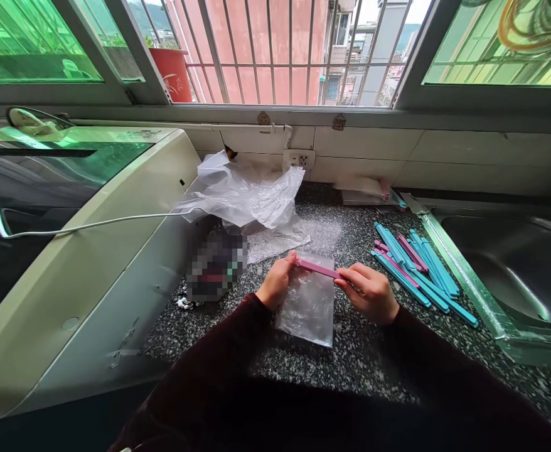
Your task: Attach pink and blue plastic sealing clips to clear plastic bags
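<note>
A pink bag-sealing clip (pixel 317 269) runs across the upper part of a clear plastic bag (pixel 308 311), and a short strip of the bag shows beyond it. My left hand (pixel 277 280) is closed on the clip's left end, thumb on top, beside the bag's edge. On the other end, the fingers of my right hand (pixel 368 292) pinch the clip. Below the clip the bag hangs flat over the speckled counter. I cannot tell whether the clip is fully snapped. To the right lies a loose pile of blue sealing clips (pixel 400 251) and pink sealing clips (pixel 411 252).
Crumpled plastic bags (pixel 256 198) lie at the back, near a wall socket (pixel 299 160). A pixelated dark object (pixel 216 267) sits left of my hands. A large pale appliance (pixel 115 251) with a white cable (pixel 101 223) borders the left; a metal sink (pixel 506 263) borders the right.
</note>
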A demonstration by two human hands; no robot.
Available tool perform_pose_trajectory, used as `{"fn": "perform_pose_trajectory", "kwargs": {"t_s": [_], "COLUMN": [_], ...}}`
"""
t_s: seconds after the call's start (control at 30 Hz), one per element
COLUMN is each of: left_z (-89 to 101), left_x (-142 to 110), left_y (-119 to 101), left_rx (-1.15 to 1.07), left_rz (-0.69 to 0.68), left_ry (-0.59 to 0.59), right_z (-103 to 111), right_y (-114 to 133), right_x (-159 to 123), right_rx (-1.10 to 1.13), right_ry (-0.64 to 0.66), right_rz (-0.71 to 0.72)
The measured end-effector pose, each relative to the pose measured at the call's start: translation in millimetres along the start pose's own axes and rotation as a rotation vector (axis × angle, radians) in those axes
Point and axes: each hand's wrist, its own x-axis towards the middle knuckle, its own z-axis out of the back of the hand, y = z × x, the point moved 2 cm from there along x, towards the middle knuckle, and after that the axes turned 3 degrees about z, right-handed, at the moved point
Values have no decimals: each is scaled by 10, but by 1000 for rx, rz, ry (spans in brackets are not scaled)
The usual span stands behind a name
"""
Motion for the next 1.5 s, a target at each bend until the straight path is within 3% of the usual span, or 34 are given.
{"fn": "perform_pose_trajectory", "kwargs": {"t_s": [1.5], "left_z": [-7], "left_x": [-4], "left_y": [-36], "left_rx": [-122], "left_rz": [57], "left_ry": [-138], "right_z": [86], "right_y": [9], "right_x": [16], "right_rx": [174], "right_ry": [-102], "right_rz": [-52]}}
